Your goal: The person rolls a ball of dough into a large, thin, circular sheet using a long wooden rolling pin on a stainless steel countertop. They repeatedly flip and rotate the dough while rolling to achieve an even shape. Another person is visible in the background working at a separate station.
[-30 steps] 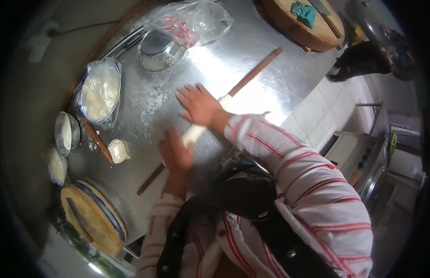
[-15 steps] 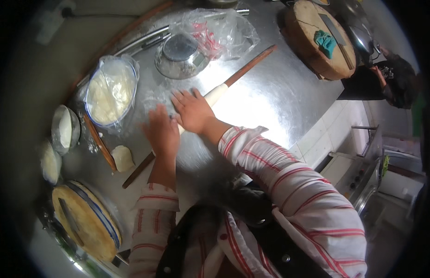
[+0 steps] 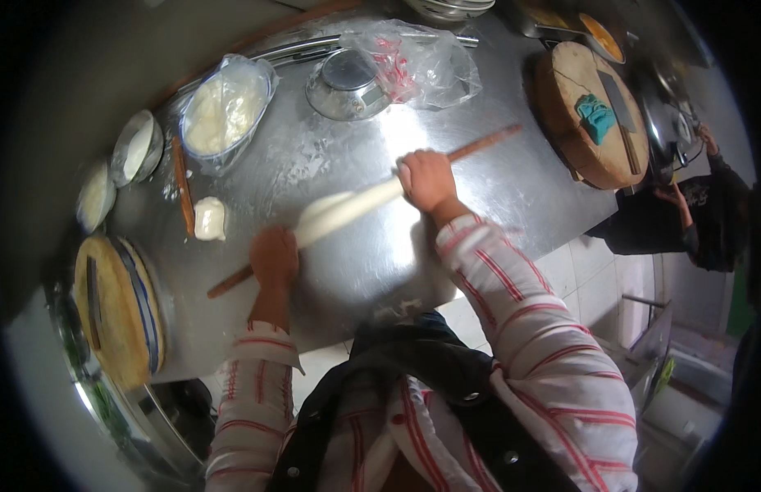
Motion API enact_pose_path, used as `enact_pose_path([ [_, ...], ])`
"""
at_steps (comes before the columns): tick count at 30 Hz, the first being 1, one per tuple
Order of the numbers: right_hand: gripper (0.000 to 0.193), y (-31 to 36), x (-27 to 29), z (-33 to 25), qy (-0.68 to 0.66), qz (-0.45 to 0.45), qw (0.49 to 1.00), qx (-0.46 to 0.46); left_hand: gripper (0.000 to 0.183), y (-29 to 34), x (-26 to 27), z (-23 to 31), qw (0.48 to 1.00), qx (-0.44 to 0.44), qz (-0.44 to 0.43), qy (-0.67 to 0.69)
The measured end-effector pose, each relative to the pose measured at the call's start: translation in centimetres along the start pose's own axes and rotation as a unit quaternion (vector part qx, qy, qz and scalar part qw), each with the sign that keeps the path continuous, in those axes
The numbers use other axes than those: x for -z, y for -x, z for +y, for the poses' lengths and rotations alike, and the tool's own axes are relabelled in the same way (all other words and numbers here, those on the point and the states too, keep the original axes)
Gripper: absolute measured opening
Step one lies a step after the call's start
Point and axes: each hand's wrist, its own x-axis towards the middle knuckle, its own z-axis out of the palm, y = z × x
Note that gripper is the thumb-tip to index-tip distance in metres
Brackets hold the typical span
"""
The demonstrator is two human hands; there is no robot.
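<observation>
Gripping the rolling pin (image 3: 483,143): left hand (image 3: 275,255) curled round its left part, right hand (image 3: 430,180) closed over its right part. Dough (image 3: 353,215) wound around the pin's middle, flap (image 3: 321,204) showing on its far side. Scale (image 3: 348,82) beyond the pin; small lump (image 3: 210,219) beyond its left end.

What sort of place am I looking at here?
Most likely a working kitchen: there's dough around a rolling pin, a metal table beneath, and a thick round chopping board with a knife.
</observation>
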Motion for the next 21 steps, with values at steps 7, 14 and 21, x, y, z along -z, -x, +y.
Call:
enact_pose_path([
  [7,0.020,14.8,7.3,-1.7,-0.033,-0.076,0.996,0.017,0.040,16.1,1.9,7.8,0.998,0.048,0.033,0.028],
  [14,0.046,2.9,4.9,-4.8,-0.024,-0.019,0.998,0.051,0.051,1.7,2.0,6.6,0.981,-0.028,0.189,-0.019],
  [21,0.063,-4.1,-1.0,-5.9,0.093,-0.117,0.989,-0.012,0.053,-6.8,1.2,5.4,0.995,0.079,0.053,-0.018],
])
